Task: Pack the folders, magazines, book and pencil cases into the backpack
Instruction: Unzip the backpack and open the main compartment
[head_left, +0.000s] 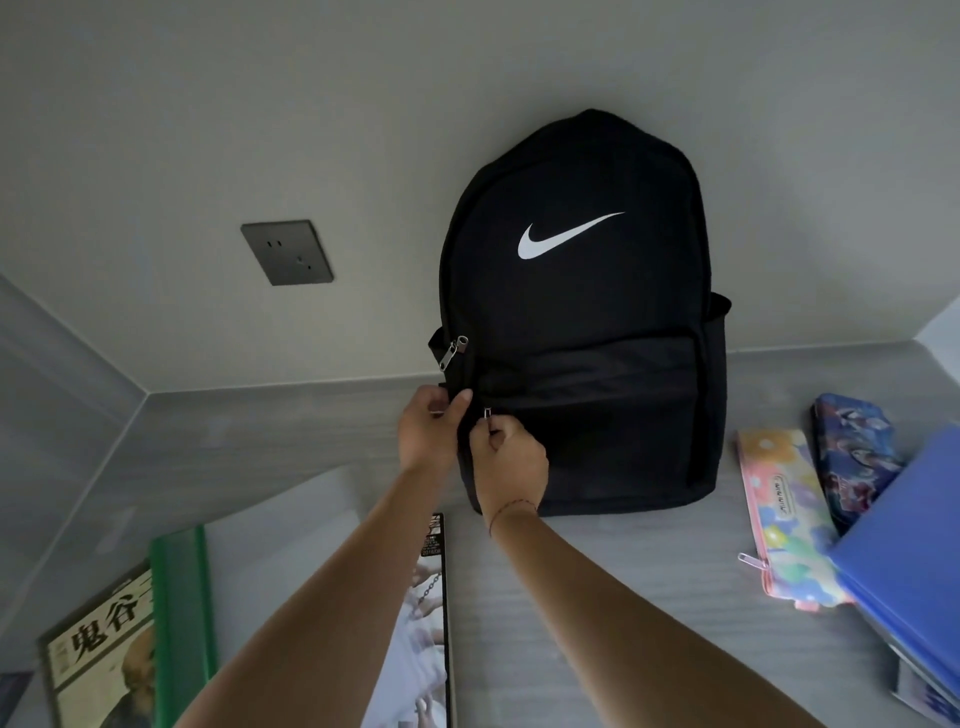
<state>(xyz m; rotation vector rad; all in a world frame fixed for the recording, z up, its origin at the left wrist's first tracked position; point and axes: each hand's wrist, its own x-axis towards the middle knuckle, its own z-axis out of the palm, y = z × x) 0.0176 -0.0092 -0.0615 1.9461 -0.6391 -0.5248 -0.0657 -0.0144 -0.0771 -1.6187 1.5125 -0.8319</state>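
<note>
Two pinches: my left hand (431, 434) braces the limp black fabric backpack (582, 312) at twelve o'clock, right hand (511, 457) nips its metal zipper pull (487, 414).

blue folder (914, 540) cut by right edge, book (98, 654) cropped bottom-left

A single wide-angle camera, worn on the head, looks forward and down from close range onto a black backpack (576, 322) standing against the wall (260, 104) on a grey desk (623, 597).
</note>
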